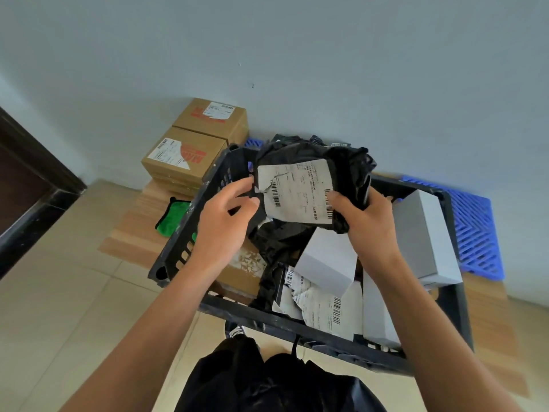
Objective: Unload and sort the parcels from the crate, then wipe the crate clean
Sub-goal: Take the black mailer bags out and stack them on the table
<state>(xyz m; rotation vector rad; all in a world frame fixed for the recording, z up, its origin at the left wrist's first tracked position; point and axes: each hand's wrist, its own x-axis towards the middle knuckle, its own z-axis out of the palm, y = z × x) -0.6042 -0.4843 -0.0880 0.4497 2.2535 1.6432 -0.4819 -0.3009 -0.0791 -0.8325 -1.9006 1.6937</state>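
We hold the black poly parcel [312, 185] above the crate [190, 233]: right hand [367, 221] grip pinching its right edge, left hand [225, 221] fingertips at its torn label [294, 193]. Risk: label rips, slick bag slips.

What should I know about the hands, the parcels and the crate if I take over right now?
Right hand grips the black bagged parcel above the crate; left hand pinches its left edge.
In the crate: white boxes, another labelled black bag, a brown carton.
Done: two cardboard boxes stacked by the wall.
Left: place this parcel, empty the crate, then wipe it; the green cloth lies left of the crate.
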